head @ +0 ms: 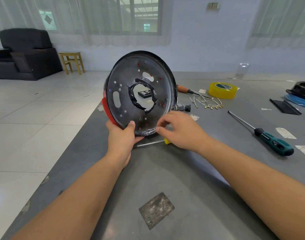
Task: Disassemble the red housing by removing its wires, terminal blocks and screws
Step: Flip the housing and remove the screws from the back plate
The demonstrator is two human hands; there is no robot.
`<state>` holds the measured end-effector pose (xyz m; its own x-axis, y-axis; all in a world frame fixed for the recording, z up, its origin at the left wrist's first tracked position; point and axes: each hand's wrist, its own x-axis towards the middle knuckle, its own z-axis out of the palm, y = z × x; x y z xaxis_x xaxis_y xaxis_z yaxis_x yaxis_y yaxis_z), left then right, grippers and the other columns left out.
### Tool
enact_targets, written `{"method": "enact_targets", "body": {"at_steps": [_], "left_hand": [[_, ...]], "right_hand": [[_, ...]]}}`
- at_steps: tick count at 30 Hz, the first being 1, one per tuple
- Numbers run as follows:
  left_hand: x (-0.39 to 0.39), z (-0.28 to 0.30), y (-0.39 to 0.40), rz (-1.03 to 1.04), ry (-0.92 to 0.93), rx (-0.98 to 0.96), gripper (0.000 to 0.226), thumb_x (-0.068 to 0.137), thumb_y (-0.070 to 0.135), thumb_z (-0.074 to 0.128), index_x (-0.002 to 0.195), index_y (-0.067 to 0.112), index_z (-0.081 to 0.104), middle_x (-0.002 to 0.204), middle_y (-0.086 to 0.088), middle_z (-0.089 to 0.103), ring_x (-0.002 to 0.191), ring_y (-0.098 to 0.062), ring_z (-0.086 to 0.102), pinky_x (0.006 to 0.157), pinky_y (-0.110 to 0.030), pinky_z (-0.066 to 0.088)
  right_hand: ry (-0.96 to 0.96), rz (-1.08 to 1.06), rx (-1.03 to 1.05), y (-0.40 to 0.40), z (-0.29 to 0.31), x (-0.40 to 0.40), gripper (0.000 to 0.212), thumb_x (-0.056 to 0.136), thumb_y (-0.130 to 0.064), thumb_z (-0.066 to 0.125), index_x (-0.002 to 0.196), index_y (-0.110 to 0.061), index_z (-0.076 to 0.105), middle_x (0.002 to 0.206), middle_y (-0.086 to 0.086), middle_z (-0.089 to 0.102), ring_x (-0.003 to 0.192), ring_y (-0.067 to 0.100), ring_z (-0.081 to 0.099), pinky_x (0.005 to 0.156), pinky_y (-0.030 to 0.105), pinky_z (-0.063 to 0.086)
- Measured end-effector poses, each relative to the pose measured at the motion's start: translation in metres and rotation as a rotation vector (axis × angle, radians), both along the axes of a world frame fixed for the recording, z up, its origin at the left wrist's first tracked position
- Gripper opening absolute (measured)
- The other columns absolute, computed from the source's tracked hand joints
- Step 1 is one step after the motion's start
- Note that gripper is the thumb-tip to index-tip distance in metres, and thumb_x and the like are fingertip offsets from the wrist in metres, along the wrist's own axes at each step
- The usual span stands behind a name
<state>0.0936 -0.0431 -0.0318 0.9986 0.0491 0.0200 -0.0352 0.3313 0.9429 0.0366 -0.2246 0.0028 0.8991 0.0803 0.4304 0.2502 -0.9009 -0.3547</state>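
In the head view, the left hand (121,135) grips the housing (139,94) by its lower rim, with the thumb on the dark inner face and the fingers curled behind the red outer shell. The housing stands on edge above the worktop (165,170), tilted, and its inner face points to the camera. This face is a dark round plate with many small holes, two oval slots and a big middle opening with rough dark tape around its edge. Through the opening a small black box (144,93) is visible on the worktop behind.

The right hand (179,129) is at the lower right rim of the housing. Its thumb and first fingers are curled close together at the rim, maybe pinching something small, but the hand is blurred and I cannot tell.

Under the hands lies a tool with a yellow handle (167,141), mostly hidden. To the right lie loose wires (207,103) with brass ends, two small blocks (183,107), a yellow tape roll (222,90), a wooden-handled tool (184,88) and a green screwdriver (269,139).
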Motion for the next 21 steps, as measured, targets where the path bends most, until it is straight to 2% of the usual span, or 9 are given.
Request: {"method": "enact_targets", "body": {"at_steps": [2,4,7,9,12,16,21], "left_hand": [[0.001,-0.001,0.0,-0.001,-0.01,-0.004,0.034,0.104,0.005,0.061,0.127,0.017,0.04,0.131,-0.001,0.058,0.107,-0.015,0.069,0.074,-0.041,0.067],[0.002,-0.002,0.0,0.001,-0.017,-0.006,0.032,0.103,0.004,0.061,0.125,0.017,0.04,0.127,-0.001,0.059,0.103,-0.016,0.07,0.072,-0.041,0.066],[0.004,-0.006,0.0,0.006,-0.029,0.017,0.033,0.103,0.004,0.061,0.125,0.017,0.04,0.124,0.001,0.06,0.1,-0.016,0.071,0.072,-0.04,0.066],[0.006,-0.007,0.0,0.008,-0.033,0.02,0.034,0.103,0.004,0.061,0.126,0.019,0.04,0.124,0.002,0.059,0.1,-0.015,0.071,0.073,-0.041,0.066],[0.008,-0.009,-0.001,0.008,-0.026,0.003,0.032,0.103,0.005,0.061,0.123,0.021,0.041,0.122,0.003,0.06,0.095,-0.011,0.072,0.071,-0.04,0.066],[0.008,-0.011,-0.001,0.01,-0.038,0.043,0.031,0.103,0.007,0.062,0.11,0.03,0.042,0.122,0.003,0.06,0.102,-0.017,0.07,0.075,-0.043,0.066],[0.007,-0.009,-0.001,0.021,-0.045,0.059,0.032,0.103,0.007,0.062,0.109,0.031,0.042,0.121,0.006,0.058,0.103,-0.016,0.067,0.077,-0.045,0.066]], "right_hand": [[0.044,-0.085,0.031,0.016,0.005,0.018,0.013,0.09,-0.043,0.068,0.086,-0.03,0.069,0.085,-0.011,0.066,0.093,0.016,0.062,0.086,0.04,0.053],[0.147,-0.213,0.008,0.03,0.005,0.033,0.017,0.085,-0.045,0.071,0.082,-0.028,0.068,0.089,-0.006,0.07,0.098,0.021,0.064,0.085,0.039,0.055],[0.263,-0.365,0.02,0.04,0.002,0.045,0.024,0.079,-0.044,0.075,0.09,-0.022,0.073,0.096,0.005,0.072,0.101,0.03,0.065,0.085,0.039,0.057],[0.275,-0.384,0.016,0.041,0.002,0.047,0.029,0.078,-0.045,0.077,0.095,-0.021,0.075,0.097,0.007,0.072,0.1,0.031,0.065,0.085,0.04,0.058],[0.253,-0.366,-0.005,0.041,0.004,0.043,0.025,0.081,-0.044,0.077,0.092,-0.021,0.076,0.094,0.007,0.072,0.095,0.031,0.066,0.08,0.039,0.059],[0.227,-0.364,-0.084,0.046,0.001,0.038,0.023,0.084,-0.035,0.07,0.103,-0.022,0.074,0.099,0.01,0.068,0.095,0.037,0.066,0.074,0.037,0.055],[0.213,-0.348,-0.096,0.05,0.0,0.034,0.023,0.082,-0.034,0.067,0.101,-0.022,0.073,0.09,0.008,0.062,0.092,0.038,0.064,0.072,0.037,0.053]]}}
